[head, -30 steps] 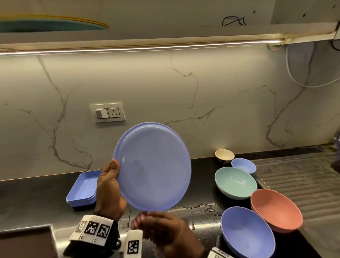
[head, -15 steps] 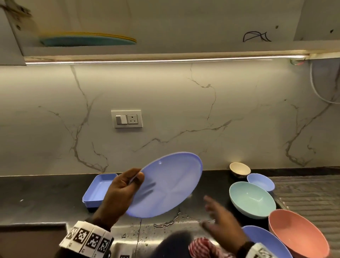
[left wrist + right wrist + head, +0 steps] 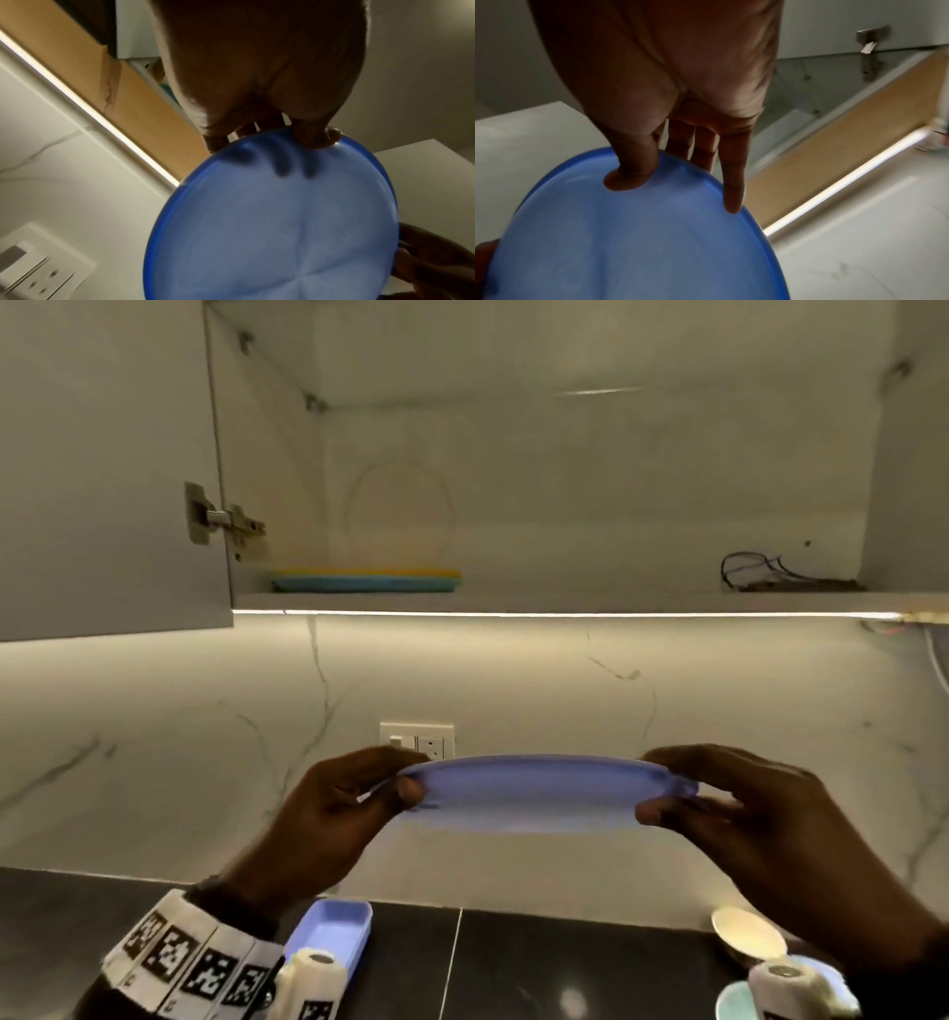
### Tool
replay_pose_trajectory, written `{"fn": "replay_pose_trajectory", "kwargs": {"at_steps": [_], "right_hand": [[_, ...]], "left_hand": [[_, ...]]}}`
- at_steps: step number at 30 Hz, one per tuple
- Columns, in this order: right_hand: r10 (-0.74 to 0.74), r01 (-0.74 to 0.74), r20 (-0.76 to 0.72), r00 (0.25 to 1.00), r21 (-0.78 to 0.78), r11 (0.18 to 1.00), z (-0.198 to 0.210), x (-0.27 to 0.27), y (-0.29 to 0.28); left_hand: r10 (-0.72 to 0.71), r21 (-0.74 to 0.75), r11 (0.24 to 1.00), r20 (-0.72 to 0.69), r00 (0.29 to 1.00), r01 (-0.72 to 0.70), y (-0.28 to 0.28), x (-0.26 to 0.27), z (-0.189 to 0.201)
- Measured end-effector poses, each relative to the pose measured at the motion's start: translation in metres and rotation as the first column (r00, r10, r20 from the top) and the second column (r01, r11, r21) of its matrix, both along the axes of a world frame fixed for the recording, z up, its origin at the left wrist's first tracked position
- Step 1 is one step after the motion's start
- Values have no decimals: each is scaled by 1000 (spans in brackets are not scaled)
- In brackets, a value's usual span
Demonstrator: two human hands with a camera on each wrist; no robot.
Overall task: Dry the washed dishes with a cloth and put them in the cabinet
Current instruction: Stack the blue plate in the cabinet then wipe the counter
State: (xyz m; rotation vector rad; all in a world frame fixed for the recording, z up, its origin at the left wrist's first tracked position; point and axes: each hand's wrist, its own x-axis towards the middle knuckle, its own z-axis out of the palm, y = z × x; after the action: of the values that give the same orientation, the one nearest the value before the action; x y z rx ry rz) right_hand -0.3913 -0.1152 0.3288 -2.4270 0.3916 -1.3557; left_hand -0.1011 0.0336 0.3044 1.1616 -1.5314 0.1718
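I hold a round blue plate (image 3: 539,793) nearly flat in front of the marble wall, below the open cabinet (image 3: 565,603). My left hand (image 3: 380,788) pinches its left rim, thumb underneath and fingers on top. My right hand (image 3: 683,793) pinches the right rim the same way. The left wrist view shows the plate's underside (image 3: 295,233) with the thumb on the rim. The right wrist view shows the plate (image 3: 641,243) with thumb and little finger on it. A stack of yellow and teal plates (image 3: 364,580) lies on the cabinet shelf at the left. The cloth is not in view.
The cabinet door (image 3: 102,469) stands open at the left. Loose wires (image 3: 760,575) lie at the shelf's right end. On the black counter (image 3: 539,968) sit a blue rectangular tray (image 3: 334,929), a cream bowl (image 3: 747,937) and a teal bowl (image 3: 734,1001). A wall socket (image 3: 416,739) is behind the plate.
The plate has been tipped flat and raised toward the cabinet. My right hand has left the cloth and taken the plate's right rim. The head view has tilted up to the open cabinet.
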Motion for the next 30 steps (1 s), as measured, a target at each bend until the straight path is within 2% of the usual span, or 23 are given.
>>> {"fn": "replay_pose_trajectory", "kwargs": {"at_steps": [6, 10, 13, 17, 20, 24, 30], "right_hand": [[29, 6, 134, 991, -248, 969, 62, -3, 32], [25, 69, 215, 976, -417, 906, 100, 6, 47], [46, 107, 274, 961, -517, 849, 124, 28, 39], [74, 107, 302, 951, -541, 834, 148, 77, 14], [67, 89, 270, 960, -526, 846, 163, 117, -7], [-46, 104, 146, 988, -420, 902, 177, 165, -24], [-268, 232, -49, 962, -367, 901, 180, 225, -30]], "left_hand": [[61, -259, 966, 155, 986, -19, 44, -7, 72], [142, -340, 938, 208, 968, -65, 65, -4, 112], [207, -356, 929, 271, 940, -103, 69, 13, 138], [272, -305, 936, 314, 910, -175, 65, 48, 168], [352, -236, 931, 369, 861, -279, 52, 80, 183], [427, -214, 904, 371, 825, -371, 31, 123, 189], [493, -178, 870, 327, 806, -459, 4, 176, 186]]}}
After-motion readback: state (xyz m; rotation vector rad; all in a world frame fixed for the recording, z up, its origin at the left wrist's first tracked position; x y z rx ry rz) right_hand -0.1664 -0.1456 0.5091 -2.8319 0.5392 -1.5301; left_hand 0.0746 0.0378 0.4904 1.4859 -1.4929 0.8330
